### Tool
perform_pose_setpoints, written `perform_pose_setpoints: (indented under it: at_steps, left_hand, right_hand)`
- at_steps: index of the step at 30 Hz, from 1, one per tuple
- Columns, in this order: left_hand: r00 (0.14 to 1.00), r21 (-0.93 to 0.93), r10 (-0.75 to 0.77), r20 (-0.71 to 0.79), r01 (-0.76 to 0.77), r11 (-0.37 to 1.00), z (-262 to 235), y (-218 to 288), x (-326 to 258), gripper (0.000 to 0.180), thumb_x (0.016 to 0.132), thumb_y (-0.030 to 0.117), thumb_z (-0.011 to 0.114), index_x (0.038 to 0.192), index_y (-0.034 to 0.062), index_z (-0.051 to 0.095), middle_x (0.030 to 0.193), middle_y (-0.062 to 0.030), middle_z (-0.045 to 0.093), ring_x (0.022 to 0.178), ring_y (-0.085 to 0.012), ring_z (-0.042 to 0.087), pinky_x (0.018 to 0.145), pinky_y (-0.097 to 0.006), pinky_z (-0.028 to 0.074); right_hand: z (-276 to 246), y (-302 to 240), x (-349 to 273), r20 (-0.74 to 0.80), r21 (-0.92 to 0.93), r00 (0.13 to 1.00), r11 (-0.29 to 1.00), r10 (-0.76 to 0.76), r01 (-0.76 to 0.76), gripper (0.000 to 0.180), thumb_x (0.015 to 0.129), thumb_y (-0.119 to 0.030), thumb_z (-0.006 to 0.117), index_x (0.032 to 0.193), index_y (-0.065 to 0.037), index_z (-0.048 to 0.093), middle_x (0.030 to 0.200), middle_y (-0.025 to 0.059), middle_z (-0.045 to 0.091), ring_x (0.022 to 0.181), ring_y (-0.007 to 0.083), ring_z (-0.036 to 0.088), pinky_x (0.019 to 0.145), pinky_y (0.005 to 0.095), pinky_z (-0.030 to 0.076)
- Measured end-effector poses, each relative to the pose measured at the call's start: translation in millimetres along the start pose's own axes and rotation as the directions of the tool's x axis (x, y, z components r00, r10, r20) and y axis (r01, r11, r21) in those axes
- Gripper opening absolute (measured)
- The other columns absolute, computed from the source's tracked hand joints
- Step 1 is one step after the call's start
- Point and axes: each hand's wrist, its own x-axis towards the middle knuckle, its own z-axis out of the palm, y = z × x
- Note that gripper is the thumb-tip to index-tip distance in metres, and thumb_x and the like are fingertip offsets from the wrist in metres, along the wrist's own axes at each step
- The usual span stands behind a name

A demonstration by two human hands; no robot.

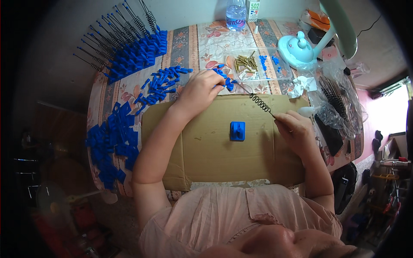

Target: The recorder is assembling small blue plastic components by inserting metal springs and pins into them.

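With its fingertips, my right hand (297,129) pinches one end of a black coiled wire spring (260,102), which slants up to the left. Its straight far end reaches the small blue plastic pieces (230,84) at my left fingertips. Bent over those pieces at the cardboard's far edge, my left hand (201,90) has its fingers closed on a blue plastic piece; its fingers partly hide it. Between my forearms, a blue square base with an upright part (237,131) stands on the cardboard (206,159).
Blue assemblies with upright black springs (135,58) stand back left. Loose blue pegs (159,86) and flat blue parts (112,144) lie left. A clear tray (271,75) holds brass-coloured pieces. A bottle (236,16), a pale blue lamp (297,49) and bagged springs (333,96) stand or lie beyond.
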Motion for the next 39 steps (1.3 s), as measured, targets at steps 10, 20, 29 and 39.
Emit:
perform_pose_setpoints:
  at_steps: [10,20,29,39]
  left_hand:
    - [0.983,-0.565,-0.176,-0.051,0.117,0.817,-21,28,-32,0.012,0.088,0.002,0.062,0.099,0.0003,0.064,0.097,-0.0034,0.062,0.095,-0.0107,0.058,0.089,-0.027,0.046]
    - [0.99,-0.492,-0.077,-0.12,0.008,0.87,-23,32,-33,0.011,0.087,0.0,0.062,0.098,0.0012,0.064,0.098,-0.0057,0.062,0.095,-0.0136,0.059,0.088,-0.028,0.047]
    - [0.99,-0.458,-0.069,-0.123,0.005,0.889,-23,30,-33,0.011,0.087,-0.001,0.062,0.098,0.0017,0.064,0.097,-0.0055,0.063,0.094,-0.0139,0.06,0.086,-0.027,0.047]
    - [0.981,-0.443,-0.045,-0.188,-0.044,0.896,-20,27,-32,0.011,0.084,0.0,0.064,0.096,0.0017,0.064,0.091,-0.0083,0.065,0.086,-0.0189,0.064,0.079,-0.03,0.05]
  right_hand:
    - [0,-3,0,0.05,-0.142,0.996,0.986,-0.077,0.084,0.014,0.076,-0.004,0.068,0.09,-0.007,0.066,0.07,0.0073,0.057,0.062,0.0258,0.06,0.054,0.0372,0.046]
    - [1,-2,-1,0.073,-0.171,0.995,0.982,-0.068,0.08,0.015,0.074,-0.005,0.068,0.088,-0.007,0.066,0.071,0.0069,0.057,0.064,0.0255,0.06,0.054,0.0371,0.046]
    - [0,-1,-2,0.078,-0.173,0.994,0.98,-0.081,0.094,0.015,0.073,-0.005,0.068,0.088,-0.008,0.065,0.071,0.0065,0.057,0.064,0.0253,0.06,0.055,0.037,0.046]
    - [-1,-2,-1,0.083,-0.189,0.993,0.976,-0.089,0.103,0.015,0.073,-0.005,0.068,0.087,-0.008,0.064,0.072,0.0058,0.057,0.064,0.0245,0.06,0.055,0.0364,0.046]
